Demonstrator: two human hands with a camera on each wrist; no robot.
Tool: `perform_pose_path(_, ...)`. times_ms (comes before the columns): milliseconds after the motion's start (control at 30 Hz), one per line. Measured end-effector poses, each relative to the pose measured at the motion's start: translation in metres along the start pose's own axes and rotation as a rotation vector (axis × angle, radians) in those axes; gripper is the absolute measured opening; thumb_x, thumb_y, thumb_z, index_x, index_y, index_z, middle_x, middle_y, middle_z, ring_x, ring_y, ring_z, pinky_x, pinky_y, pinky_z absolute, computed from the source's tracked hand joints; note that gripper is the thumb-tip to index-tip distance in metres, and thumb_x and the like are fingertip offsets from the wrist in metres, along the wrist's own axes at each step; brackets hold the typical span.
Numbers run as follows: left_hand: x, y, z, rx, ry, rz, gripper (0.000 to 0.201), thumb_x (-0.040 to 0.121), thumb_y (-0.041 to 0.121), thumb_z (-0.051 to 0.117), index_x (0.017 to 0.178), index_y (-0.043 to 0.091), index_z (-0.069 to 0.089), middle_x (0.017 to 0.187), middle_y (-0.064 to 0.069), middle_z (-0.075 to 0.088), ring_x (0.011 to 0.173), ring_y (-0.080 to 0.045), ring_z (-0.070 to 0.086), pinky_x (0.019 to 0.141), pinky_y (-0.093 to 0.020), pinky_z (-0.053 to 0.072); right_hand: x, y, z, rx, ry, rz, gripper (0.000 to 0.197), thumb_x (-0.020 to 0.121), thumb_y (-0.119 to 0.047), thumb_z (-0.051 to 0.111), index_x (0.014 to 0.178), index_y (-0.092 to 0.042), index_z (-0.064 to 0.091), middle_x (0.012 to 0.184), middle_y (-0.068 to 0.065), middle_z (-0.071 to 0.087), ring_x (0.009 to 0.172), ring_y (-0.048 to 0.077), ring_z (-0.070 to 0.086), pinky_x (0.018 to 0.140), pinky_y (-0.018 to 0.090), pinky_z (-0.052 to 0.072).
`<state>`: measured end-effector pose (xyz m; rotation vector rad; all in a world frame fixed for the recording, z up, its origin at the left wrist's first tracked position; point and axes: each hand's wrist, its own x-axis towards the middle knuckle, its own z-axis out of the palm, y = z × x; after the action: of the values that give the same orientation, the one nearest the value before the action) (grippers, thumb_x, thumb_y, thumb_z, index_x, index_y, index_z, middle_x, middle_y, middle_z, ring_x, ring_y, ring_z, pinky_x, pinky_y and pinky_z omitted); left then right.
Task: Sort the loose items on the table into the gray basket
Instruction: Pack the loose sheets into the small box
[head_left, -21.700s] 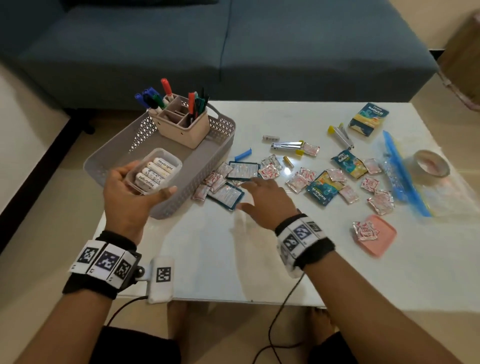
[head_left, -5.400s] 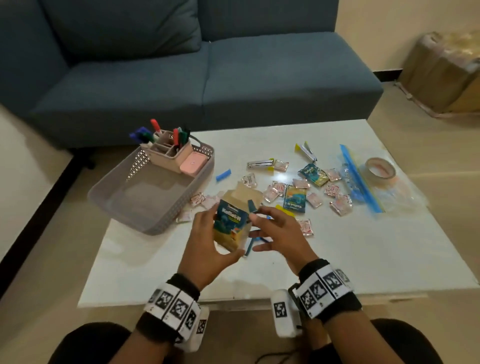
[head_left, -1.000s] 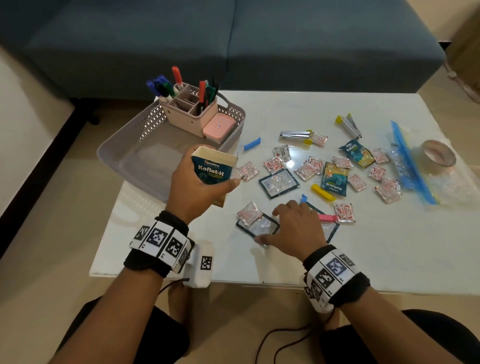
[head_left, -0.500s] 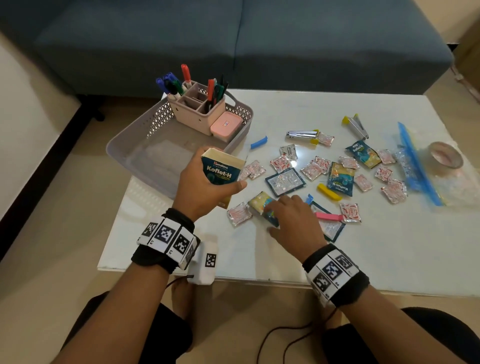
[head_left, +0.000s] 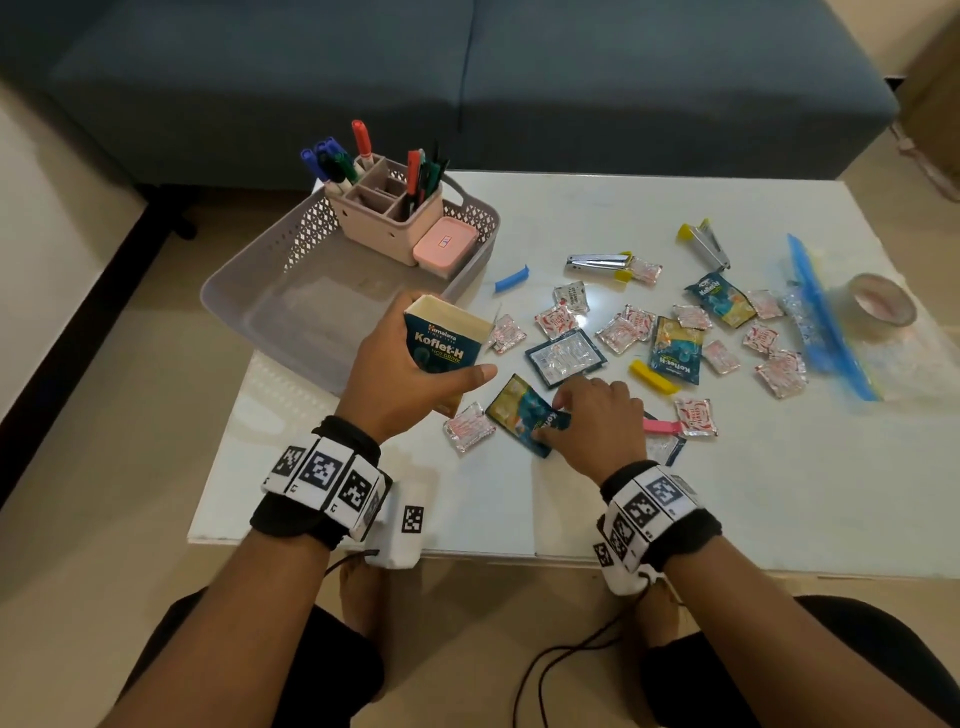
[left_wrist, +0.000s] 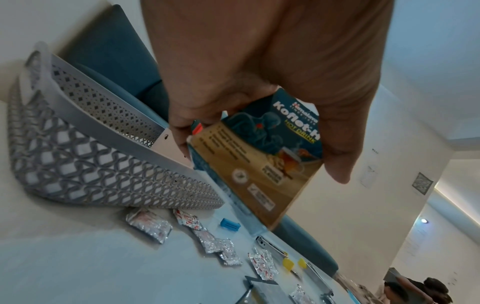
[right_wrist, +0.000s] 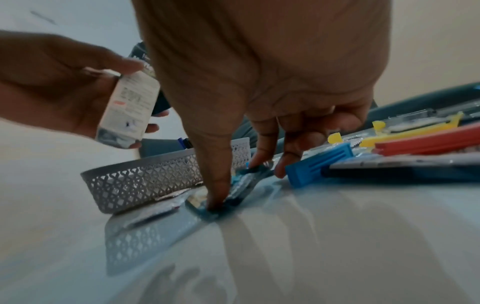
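Observation:
My left hand (head_left: 431, 379) grips an open-topped Koflet-H box (head_left: 441, 343) upright, just off the near right corner of the gray basket (head_left: 270, 291). The left wrist view shows the box (left_wrist: 259, 160) clasped between thumb and fingers beside the basket's wall (left_wrist: 91, 144). My right hand (head_left: 550, 418) pinches a blue and yellow sachet (head_left: 517, 408) that lies on the table in front of the box. In the right wrist view my thumb (right_wrist: 215, 185) presses on the sachet (right_wrist: 244, 183) while the other fingers curl at its far edge.
Inside the basket stand a pink organizer with markers (head_left: 387, 208) and a pink lidded box (head_left: 444, 244). Several silver sachets, a dark-framed pack (head_left: 565, 357), blue (head_left: 511, 278), yellow (head_left: 652, 376) and pink (head_left: 662, 427) clips, a tape roll (head_left: 880, 306) and a zip bag (head_left: 826, 322) litter the table. A sofa stands behind.
My right hand left the dark-framed pack it pressed on and took hold of the blue and yellow sachet. The left hand keeps the box near the basket corner.

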<state>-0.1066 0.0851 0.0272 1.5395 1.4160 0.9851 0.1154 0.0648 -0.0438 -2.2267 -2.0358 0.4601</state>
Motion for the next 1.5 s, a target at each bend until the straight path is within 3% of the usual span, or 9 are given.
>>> perform_pose_path(333,0.002,-0.005,-0.006,0.002,0.005,-0.021,0.065,0.063,0.026,0.091,0.114,0.021,0.052,0.099,0.006,0.064,0.086,0.003,0.064,0.064,-0.015,0.055,0.037,0.025,-0.061,0.759,0.013,0.017,0.014,0.087,-0.018,0.073,0.101,-0.021,0.072,0.091,0.001,0.072,0.087,0.018,0.070,0.077,0.036,0.060)
perform_pose_path(467,0.013,-0.006,-0.004,-0.040,0.014,-0.044,0.069,0.062,0.027,0.091,0.117,0.022,0.051,0.103,0.004,0.064,0.092,-0.006,0.065,0.069,-0.018,0.057,0.064,0.055,-0.082,0.601,0.131,0.090,0.022,0.083,-0.022,0.078,0.103,-0.014,0.074,0.086,0.002,0.070,0.079,0.015,0.064,0.067,0.023,0.051)
perform_pose_path(600,0.017,-0.008,0.000,-0.066,0.022,-0.043,0.068,0.062,0.025,0.092,0.117,0.022,0.052,0.105,0.002,0.064,0.095,-0.011,0.065,0.070,-0.017,0.057,0.083,0.106,-0.091,0.659,0.311,0.303,0.035,0.079,-0.017,0.081,0.111,-0.006,0.071,0.095,0.005,0.071,0.087,0.020,0.068,0.086,0.035,0.056)
perform_pose_path(800,0.020,-0.006,0.012,-0.058,-0.003,-0.056,0.070,0.061,0.027,0.092,0.119,0.021,0.054,0.104,0.002,0.066,0.094,-0.010,0.067,0.072,-0.022,0.059,0.116,0.138,-0.125,0.398,0.089,0.236,0.028,0.083,-0.015,0.077,0.109,-0.007,0.071,0.086,0.007,0.066,0.072,0.016,0.058,0.062,0.021,0.043)
perform_pose_path(900,0.020,-0.006,0.018,-0.041,-0.009,-0.064,0.071,0.060,0.028,0.093,0.119,0.021,0.054,0.103,0.002,0.067,0.093,-0.011,0.067,0.072,-0.024,0.059,0.122,0.138,-0.137,0.506,-0.035,0.349,0.015,0.085,-0.011,0.075,0.095,-0.009,0.065,0.099,0.013,0.067,0.069,0.016,0.062,0.050,0.018,0.052)
perform_pose_path(1033,0.025,-0.005,0.025,-0.063,-0.030,-0.102,0.071,0.060,0.027,0.093,0.119,0.025,0.053,0.103,-0.001,0.068,0.093,-0.018,0.069,0.071,-0.037,0.062,0.108,0.151,-0.095,0.522,-0.224,0.483,0.022,0.085,-0.016,0.073,0.105,-0.010,0.066,0.102,0.011,0.064,0.075,0.014,0.062,0.065,0.016,0.055)
perform_pose_path(1167,0.026,0.003,0.038,-0.059,-0.065,-0.089,0.068,0.061,0.027,0.093,0.116,0.024,0.053,0.102,0.002,0.068,0.093,-0.013,0.069,0.073,-0.027,0.060,0.090,0.143,-0.062,0.469,-0.148,0.671,0.044,0.076,-0.040,0.082,0.085,-0.001,0.063,0.081,0.012,0.070,0.060,0.022,0.059,0.055,0.029,0.049)
perform_pose_path(1267,0.024,0.006,0.044,-0.069,-0.090,-0.056,0.065,0.062,0.023,0.092,0.114,0.024,0.053,0.104,0.000,0.066,0.094,-0.011,0.067,0.070,-0.018,0.057,0.080,0.128,-0.069,0.214,-0.081,0.597,0.062,0.074,-0.060,0.075,0.079,-0.003,0.053,0.086,0.012,0.061,0.081,0.029,0.060,0.068,0.032,0.045)
perform_pose_path(1500,0.024,-0.002,0.037,-0.066,-0.071,-0.072,0.072,0.062,0.026,0.092,0.122,0.022,0.052,0.107,0.004,0.066,0.099,-0.010,0.066,0.078,-0.024,0.058,0.080,0.111,-0.073,0.206,-0.128,0.617,0.056,0.073,-0.048,0.081,0.085,-0.002,0.049,0.078,0.009,0.056,0.071,0.023,0.053,0.054,0.029,0.038)
